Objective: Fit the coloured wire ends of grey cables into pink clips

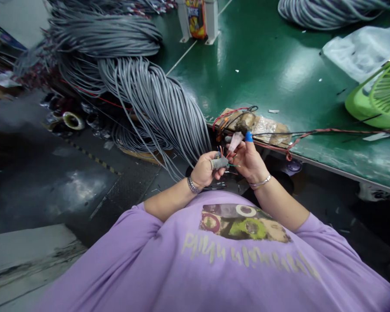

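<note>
My left hand (204,170) is closed around the end of a grey cable (219,163), just in front of my chest. Thin coloured wires (226,154) fan out of the cable's stripped end. My right hand (247,159) pinches those wires; its fingertips wear a blue cap (248,137) and a pale wrap. Both hands hover below the edge of the green table (279,73). A bracelet sits on each wrist.
A thick bundle of grey cables (156,99) hangs off the table's left edge to the floor. A wooden block with red and black wires (247,123) lies at the table edge. A green plastic basket (380,95) and a clear bag (364,50) sit at right.
</note>
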Available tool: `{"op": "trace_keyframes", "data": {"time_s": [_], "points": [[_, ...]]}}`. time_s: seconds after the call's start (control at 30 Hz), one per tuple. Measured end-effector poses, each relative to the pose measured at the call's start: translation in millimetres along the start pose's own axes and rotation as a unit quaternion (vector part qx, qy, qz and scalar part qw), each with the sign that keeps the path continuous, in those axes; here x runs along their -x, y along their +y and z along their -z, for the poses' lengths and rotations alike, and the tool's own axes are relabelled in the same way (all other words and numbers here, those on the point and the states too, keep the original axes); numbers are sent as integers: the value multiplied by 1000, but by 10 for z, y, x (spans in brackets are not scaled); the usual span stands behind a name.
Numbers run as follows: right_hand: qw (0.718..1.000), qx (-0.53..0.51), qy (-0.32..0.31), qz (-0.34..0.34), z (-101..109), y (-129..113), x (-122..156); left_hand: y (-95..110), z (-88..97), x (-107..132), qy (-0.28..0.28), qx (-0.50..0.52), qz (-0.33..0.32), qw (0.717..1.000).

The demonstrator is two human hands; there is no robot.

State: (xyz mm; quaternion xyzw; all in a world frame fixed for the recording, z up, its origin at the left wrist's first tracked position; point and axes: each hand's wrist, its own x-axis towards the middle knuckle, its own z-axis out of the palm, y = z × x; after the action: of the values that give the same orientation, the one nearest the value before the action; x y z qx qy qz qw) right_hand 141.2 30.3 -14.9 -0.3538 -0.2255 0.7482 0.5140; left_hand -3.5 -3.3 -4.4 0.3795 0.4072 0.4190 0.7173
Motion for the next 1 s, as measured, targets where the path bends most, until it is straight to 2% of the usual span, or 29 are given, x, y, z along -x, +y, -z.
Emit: {"op": "trace_keyframes", "data": {"time_s": [0.17, 0.37, 0.53, 0.73, 1.0], "points": [[1000, 8, -19, -8, 5, -25, 34, -44, -34, 123, 35, 25, -23, 999], [1000, -7, -12, 26, -23, 5, 44, -32, -121, 85, 77, 47, -51, 995], [999, -18, 15, 24, -11, 45, -15, -47, -147, 20, 87, 62, -60, 993], [997, -41, 46, 39, -47, 69, -64, -88, -147, -24, 86, 45, -37, 995], [999, -42, 8, 4, -10, 71, 12, -96, -124, 48, 80, 47, -36, 995]]}}
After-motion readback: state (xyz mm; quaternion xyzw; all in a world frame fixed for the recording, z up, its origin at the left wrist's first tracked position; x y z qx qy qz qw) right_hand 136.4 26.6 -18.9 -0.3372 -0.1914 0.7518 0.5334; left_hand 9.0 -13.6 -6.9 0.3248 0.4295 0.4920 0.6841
